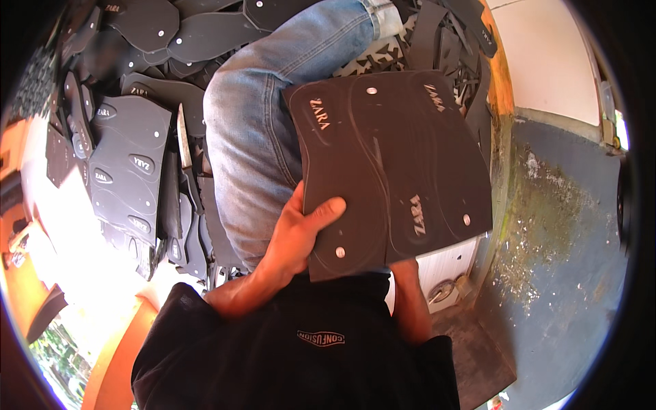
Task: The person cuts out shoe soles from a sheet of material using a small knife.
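Note:
A dark foam sheet [437,164] with curved sole outlines, pale lettering and small round silver marks lies tilted above my lap. A wavy line divides its left part from the rest, and the lower edge is stepped there. My left hand [301,225] grips the left edge, thumb on top and fingers underneath. From below, my right forearm [410,301] reaches up behind the sheet's lower edge. The sheet covers my right hand, so its fingers are hidden.
Left of my jeans-clad leg [246,137] lies a stack of similar sheets [130,178]. A narrow blade-like strip [183,137] stands beside it. Cut sole pieces [212,37] are heaped at the far side, with dark scraps [451,55] at far right. A stained blue-grey wall [553,225] bounds the right.

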Demonstrator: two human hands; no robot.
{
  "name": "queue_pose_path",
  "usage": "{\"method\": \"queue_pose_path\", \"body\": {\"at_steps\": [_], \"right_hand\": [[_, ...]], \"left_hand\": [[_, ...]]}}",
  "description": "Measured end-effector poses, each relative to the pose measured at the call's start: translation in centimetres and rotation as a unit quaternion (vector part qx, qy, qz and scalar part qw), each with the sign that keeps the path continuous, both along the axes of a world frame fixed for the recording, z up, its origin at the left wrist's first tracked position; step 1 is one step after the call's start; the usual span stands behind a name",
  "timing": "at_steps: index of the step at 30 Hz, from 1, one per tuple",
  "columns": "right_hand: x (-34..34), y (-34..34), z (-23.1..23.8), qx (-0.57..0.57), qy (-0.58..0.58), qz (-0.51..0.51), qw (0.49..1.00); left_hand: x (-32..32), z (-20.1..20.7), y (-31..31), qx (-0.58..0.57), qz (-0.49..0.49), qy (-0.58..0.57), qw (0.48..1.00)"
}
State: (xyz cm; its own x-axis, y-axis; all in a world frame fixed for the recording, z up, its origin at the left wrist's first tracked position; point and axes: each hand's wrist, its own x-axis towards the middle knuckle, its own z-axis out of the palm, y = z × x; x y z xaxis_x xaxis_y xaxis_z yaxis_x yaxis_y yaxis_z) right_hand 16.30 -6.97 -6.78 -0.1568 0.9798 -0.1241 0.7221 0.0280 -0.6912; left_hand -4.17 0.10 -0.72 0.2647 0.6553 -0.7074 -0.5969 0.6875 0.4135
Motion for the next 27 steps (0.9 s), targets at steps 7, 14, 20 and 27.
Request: {"method": "queue_pose_path", "body": {"at_steps": [7, 14, 20, 27], "right_hand": [[-0.3, -1.7, -0.1, 0.092, -0.088, 0.084, 0.988], [2.0, -2.9, -0.1, 0.074, -0.244, 0.194, 0.947], [0.5, -1.6, 1.7, -0.104, -0.120, 0.115, 0.981], [0.8, -2.5, 0.3, -0.076, 0.133, -0.026, 0.988]], "left_hand": [[-0.7, -0.1, -2.4, 0.053, 0.046, 0.003, 0.998], [0.4, -2.2, -3.7, 0.091, 0.067, 0.008, 0.994], [-1.1, -2.6, -3.5, 0.068, 0.056, -0.029, 0.996], [-1.3, -3.1, -4.1, 0.101, 0.058, -0.007, 0.993]]}}
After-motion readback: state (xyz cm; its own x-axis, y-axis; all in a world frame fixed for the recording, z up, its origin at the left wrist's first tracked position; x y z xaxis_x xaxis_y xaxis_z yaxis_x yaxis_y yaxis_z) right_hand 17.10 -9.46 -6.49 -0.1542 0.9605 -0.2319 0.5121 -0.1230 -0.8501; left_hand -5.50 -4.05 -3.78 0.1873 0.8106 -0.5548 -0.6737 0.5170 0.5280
